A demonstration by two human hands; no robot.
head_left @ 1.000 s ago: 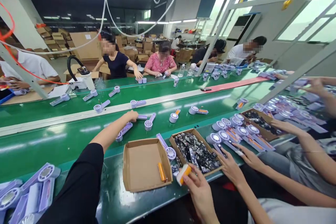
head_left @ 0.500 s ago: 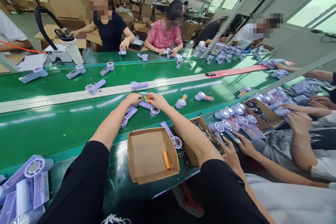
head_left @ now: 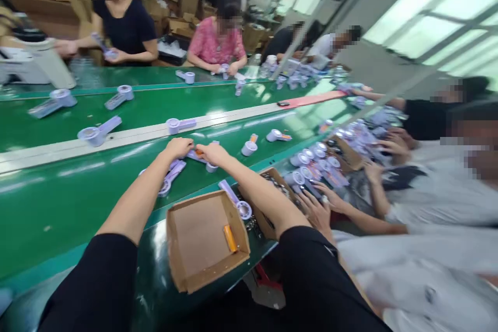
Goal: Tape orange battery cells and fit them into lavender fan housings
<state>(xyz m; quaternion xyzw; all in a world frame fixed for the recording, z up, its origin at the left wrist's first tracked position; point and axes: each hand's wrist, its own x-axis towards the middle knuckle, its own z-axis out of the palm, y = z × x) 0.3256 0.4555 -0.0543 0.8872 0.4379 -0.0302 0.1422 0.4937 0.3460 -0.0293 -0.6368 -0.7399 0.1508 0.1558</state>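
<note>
– Handle and round head both look pale lilac on the fan-shaped piece (head_left: 211, 167) under your hands, at twelve o'clock from the open box, over the green surface. What have you got hold of?

– Your right hand (head_left: 213, 154) is nearly closed, fingertips pinched on an orange piece (head_left: 198, 153), mostly covered. Your left hand (head_left: 179, 148) is curled just beside it, at nine o'clock; I can't tell whether it grips anything.

– And your containers?

– Your open box (head_left: 189, 241), shallow brown cardboard, sits on the desk (head_left: 151, 264) nearest you. It holds one orange cylinder (head_left: 230, 239), tilted, toward three o'clock inside. At two o'clock from that box, another cardboard box (head_left: 262, 218) lies partly behind your right forearm, with small dark parts (head_left: 277, 182) in it, too blurred for you to make out singly.

– Between them?

– You've a lilac ring-headed piece (head_left: 244, 210), its handle pointing toward eleven o'clock.
</note>
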